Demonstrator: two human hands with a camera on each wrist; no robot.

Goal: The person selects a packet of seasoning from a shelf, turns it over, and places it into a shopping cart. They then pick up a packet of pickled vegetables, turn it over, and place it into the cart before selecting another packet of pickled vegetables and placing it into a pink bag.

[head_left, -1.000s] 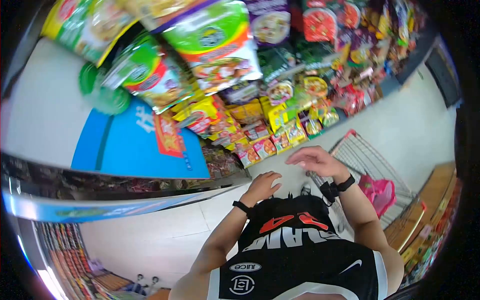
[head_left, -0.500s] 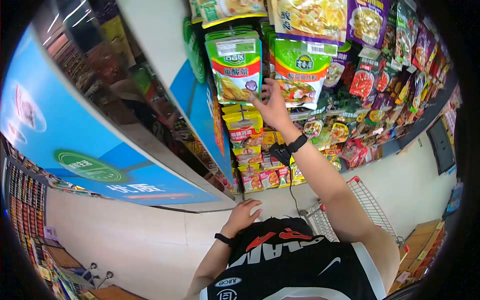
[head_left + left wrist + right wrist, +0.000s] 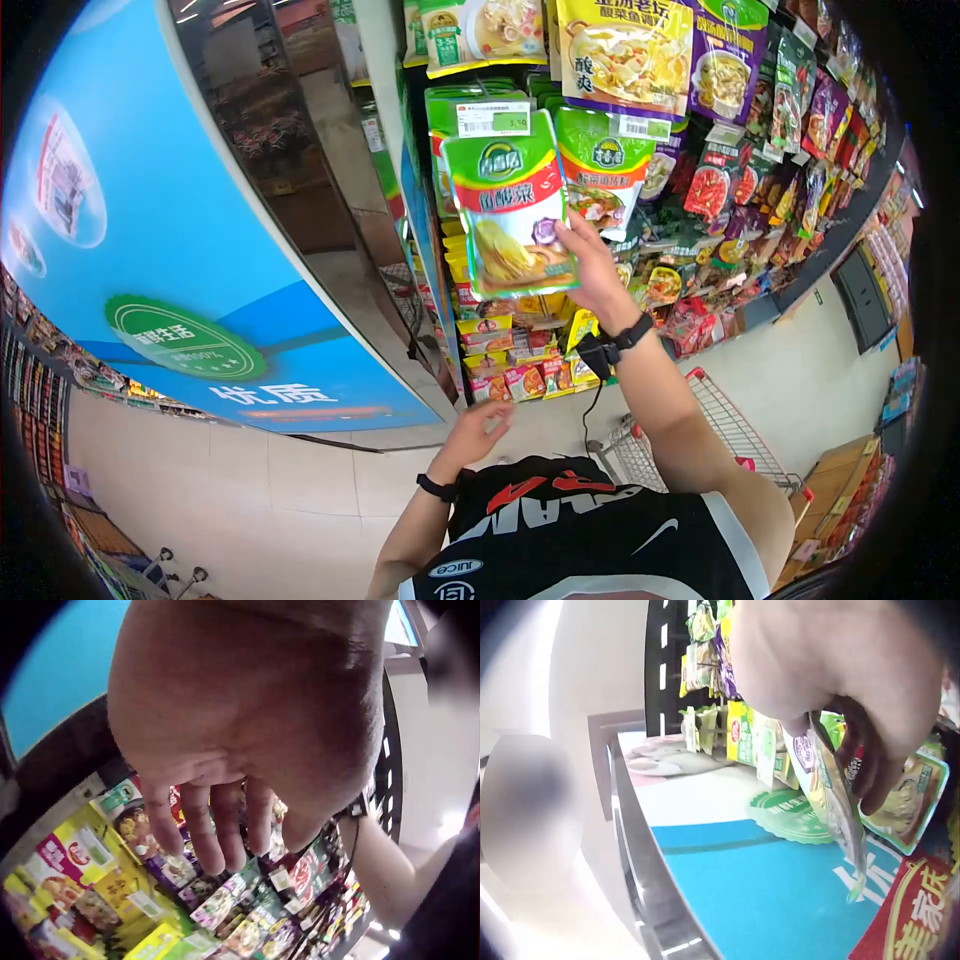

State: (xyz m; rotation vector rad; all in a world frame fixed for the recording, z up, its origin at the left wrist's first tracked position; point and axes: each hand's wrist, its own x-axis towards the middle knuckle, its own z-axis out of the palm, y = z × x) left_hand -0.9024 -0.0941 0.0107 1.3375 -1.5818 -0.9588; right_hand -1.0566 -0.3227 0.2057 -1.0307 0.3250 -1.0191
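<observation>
My right hand [image 3: 598,272] pinches the lower right edge of a green-topped packet of pickled vegetables [image 3: 510,210], thumb on its printed front. The packet is tilted a little and overlaps others of its kind hanging behind it, under a price tag [image 3: 494,119]. From the right wrist side, the packet [image 3: 826,791] shows nearly edge-on between thumb and curled fingers. Beside it hangs another green and orange packet [image 3: 603,165]. Low in front of my body, my left hand [image 3: 478,434] holds nothing; in the left wrist view its palm [image 3: 240,697] shows with the fingers extended.
A blue display panel [image 3: 220,220] of a shelf end stands at the left. Yellow and purple packets [image 3: 625,60] hang above, with many smaller ones along the rack to the right. A wire shopping cart [image 3: 725,425] stands on the floor at the right.
My right hand rose from in front of my body to the rack, took hold of the pickled vegetable packet, and has drawn it outward. My left hand stays low.
</observation>
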